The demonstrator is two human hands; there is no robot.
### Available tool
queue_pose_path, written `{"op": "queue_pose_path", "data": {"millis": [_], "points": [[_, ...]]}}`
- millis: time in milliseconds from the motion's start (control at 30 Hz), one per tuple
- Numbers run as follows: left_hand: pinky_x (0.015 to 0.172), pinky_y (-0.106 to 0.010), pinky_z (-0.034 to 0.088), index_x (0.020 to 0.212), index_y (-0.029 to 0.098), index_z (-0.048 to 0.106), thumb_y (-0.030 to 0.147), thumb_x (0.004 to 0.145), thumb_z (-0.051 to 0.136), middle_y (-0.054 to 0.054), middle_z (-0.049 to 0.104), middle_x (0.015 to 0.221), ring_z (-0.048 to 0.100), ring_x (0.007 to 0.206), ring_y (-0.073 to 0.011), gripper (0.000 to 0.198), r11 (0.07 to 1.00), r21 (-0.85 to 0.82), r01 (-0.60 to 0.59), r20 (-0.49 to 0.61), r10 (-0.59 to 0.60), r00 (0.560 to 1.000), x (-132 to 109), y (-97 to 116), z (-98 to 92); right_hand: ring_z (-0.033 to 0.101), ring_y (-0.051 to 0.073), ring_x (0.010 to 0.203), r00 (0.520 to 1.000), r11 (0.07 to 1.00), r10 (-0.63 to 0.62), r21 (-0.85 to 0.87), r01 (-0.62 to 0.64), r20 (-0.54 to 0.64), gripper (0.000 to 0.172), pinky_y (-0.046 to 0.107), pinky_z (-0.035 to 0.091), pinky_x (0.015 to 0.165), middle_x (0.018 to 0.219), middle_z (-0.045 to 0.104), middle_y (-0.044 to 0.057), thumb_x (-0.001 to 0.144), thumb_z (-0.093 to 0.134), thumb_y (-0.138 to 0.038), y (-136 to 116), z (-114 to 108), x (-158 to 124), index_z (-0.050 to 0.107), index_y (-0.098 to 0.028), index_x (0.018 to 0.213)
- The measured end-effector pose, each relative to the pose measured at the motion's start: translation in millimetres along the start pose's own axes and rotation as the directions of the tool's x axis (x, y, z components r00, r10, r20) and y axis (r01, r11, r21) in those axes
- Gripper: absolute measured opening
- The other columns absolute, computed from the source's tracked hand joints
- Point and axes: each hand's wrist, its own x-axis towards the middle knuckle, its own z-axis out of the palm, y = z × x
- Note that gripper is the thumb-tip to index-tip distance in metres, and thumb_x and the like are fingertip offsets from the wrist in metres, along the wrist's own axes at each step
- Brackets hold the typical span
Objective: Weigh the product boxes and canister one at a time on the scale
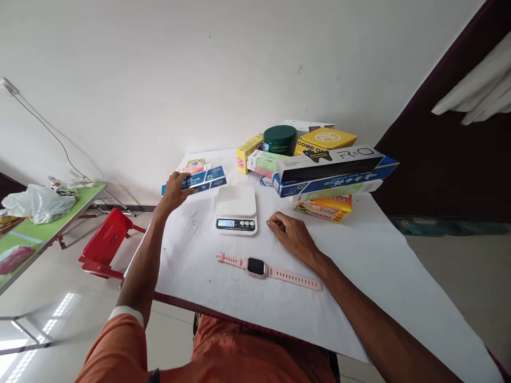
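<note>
At the table's left side, my left hand (174, 190) is closed around a long blue toothpaste box (205, 179). The box lies above the far left area of the white table, beside a small pile of other packs (195, 166). My right hand (293, 236) rests on the tabletop with its fingers curled in, and nothing shows in it. Between the hands stands a white digital scale (236, 202) with a bare platform and a lit display reading about 115. Nearer to me, a pink-strapped smartwatch (256, 267) lies stretched out flat.
Stacked at the table's back right are a black-and-white long box (330, 164), a blue long box (331, 183), yellow boxes (327, 139), a green tub (279, 139) and an orange box (325, 208). A red chair (107, 242) and green table (43, 223) stand left.
</note>
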Motion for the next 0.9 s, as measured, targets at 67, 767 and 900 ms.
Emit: {"op": "queue_pose_path", "data": {"millis": [67, 767, 900], "points": [[0.107, -0.05, 0.045, 0.121, 0.028, 0.065, 0.042, 0.082, 0.079, -0.01, 0.057, 0.116, 0.056, 0.117, -0.0324, 0.045, 0.999, 0.027, 0.046, 0.006, -0.046, 0.999, 15.9, -18.7, -7.4, 0.06, 0.02, 0.063, 1.0, 1.0, -0.005, -0.005, 0.005, -0.001, 0.021, 0.03, 0.042, 0.062, 0.067, 0.067, 0.002, 0.092, 0.052, -0.038, 1.0, 0.8, -0.1, 0.055, -0.024, 0.077], [0.119, -0.058, 0.033, 0.129, 0.019, 0.062, 0.026, 0.077, 0.077, -0.021, 0.055, 0.144, 0.045, 0.141, -0.0409, 0.055, 0.977, 0.032, 0.209, 0.13, -0.212, 0.969, 113.4, -41.7, 37.0, 0.06, 0.019, 0.066, 1.0, 1.0, 0.007, 0.005, -0.007, -0.001, 0.018, 0.03, 0.041, 0.066, 0.072, 0.068, 0.003, 0.094, 0.052, -0.033, 5.0, 3.1, 0.2, 0.056, -0.023, 0.079], [0.118, -0.065, 0.031, 0.142, 0.019, 0.055, 0.042, 0.071, 0.087, -0.025, 0.048, 0.151, 0.039, 0.146, -0.0467, 0.081, 0.995, -0.038, 0.092, 0.022, -0.091, 0.996, 111.8, -10.0, 33.4, 0.061, 0.018, 0.068, 1.0, 1.0, 0.0, -0.001, 0.0, -0.007, 0.017, 0.029, 0.041, 0.068, 0.074, 0.069, 0.003, 0.094, 0.052, -0.03, 1.9, 1.4, 0.4, 0.057, -0.022, 0.08]]}}
